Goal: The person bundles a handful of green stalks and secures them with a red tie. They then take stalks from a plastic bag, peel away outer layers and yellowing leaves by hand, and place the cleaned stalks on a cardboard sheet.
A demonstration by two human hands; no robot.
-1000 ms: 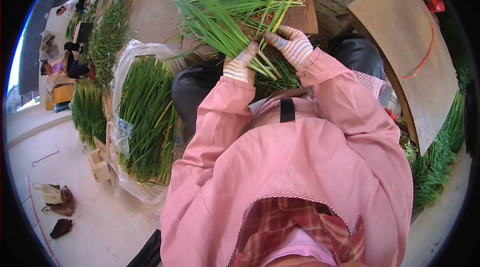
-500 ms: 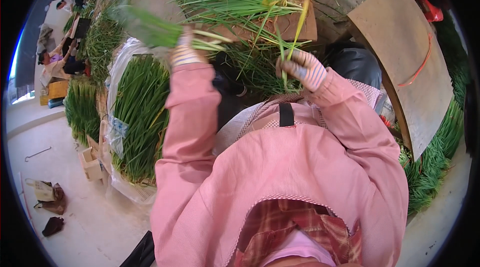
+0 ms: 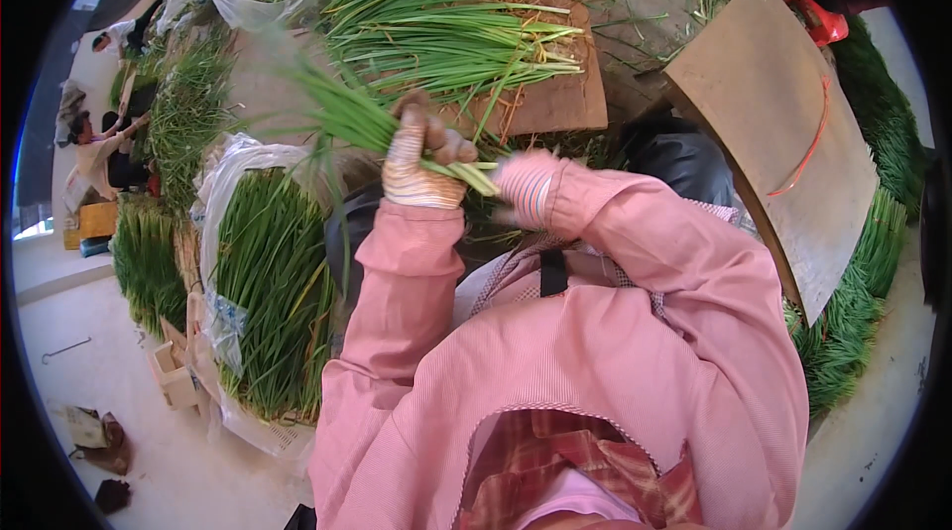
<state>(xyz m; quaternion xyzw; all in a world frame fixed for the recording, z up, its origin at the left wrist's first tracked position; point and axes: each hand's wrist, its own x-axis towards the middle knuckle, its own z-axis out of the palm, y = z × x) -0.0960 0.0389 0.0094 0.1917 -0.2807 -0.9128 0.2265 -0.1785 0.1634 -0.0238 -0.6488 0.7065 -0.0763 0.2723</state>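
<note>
My left hand (image 3: 421,158), in a striped glove with soiled fingers, is closed round a small bunch of garlic chives (image 3: 347,112). The green leaves fan out to the far left, and the pale stem ends stick out on the right side of the fist. Right beside those ends is my right hand (image 3: 526,185), gloved the same way. Its fingers are smeared by motion and partly hidden, so whether it grips anything does not show. Just beyond both hands, more garlic chives (image 3: 446,34) lie in rows on a brown board (image 3: 570,109).
At my left stands a plastic-lined crate of upright chives (image 3: 273,282), with another stack (image 3: 149,262) beyond. A bent brown panel (image 3: 783,143) with a red cord rises at my right, chives (image 3: 858,282) behind it. Another person (image 3: 99,148) sits far left.
My left hand has come right and nearer with its bunch. My right hand has moved left to the stem ends; the yellowed leaves it held no longer show in it. The view has shifted slightly.
</note>
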